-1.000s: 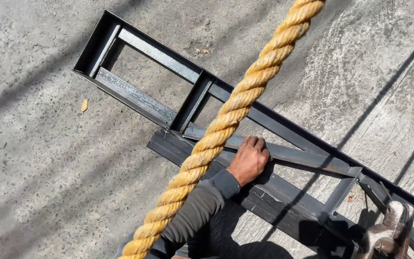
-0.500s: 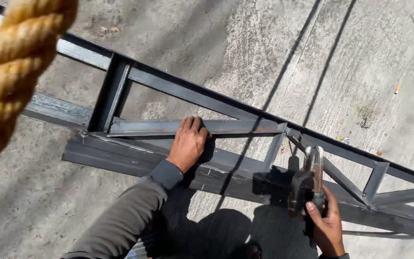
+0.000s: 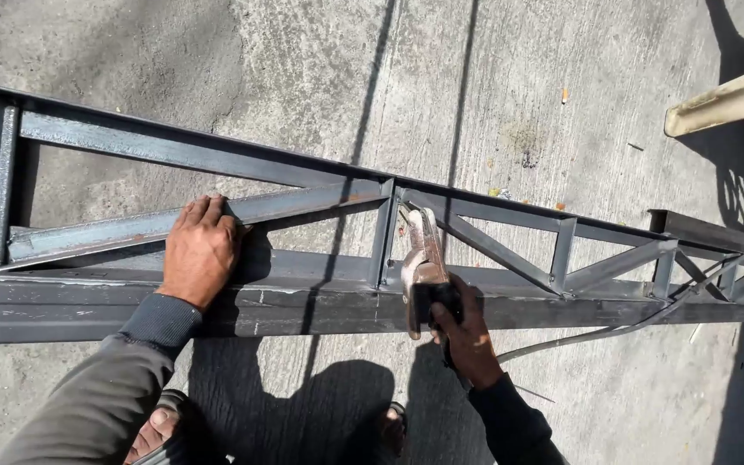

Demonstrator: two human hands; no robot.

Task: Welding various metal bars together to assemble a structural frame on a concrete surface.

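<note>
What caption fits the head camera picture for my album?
Left hand presses a diagonal bar of a steel truss frame while the right hand holds a welding electrode holder.

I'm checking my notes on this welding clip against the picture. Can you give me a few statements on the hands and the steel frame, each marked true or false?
1. The left hand rests on a diagonal bar of the steel truss frame. True.
2. The right hand is empty. False: it grips a welding electrode holder.
3. The frame stands upright against a wall. False: it lies on the concrete ground.
4. A cable trails away from the right hand. True.
</note>
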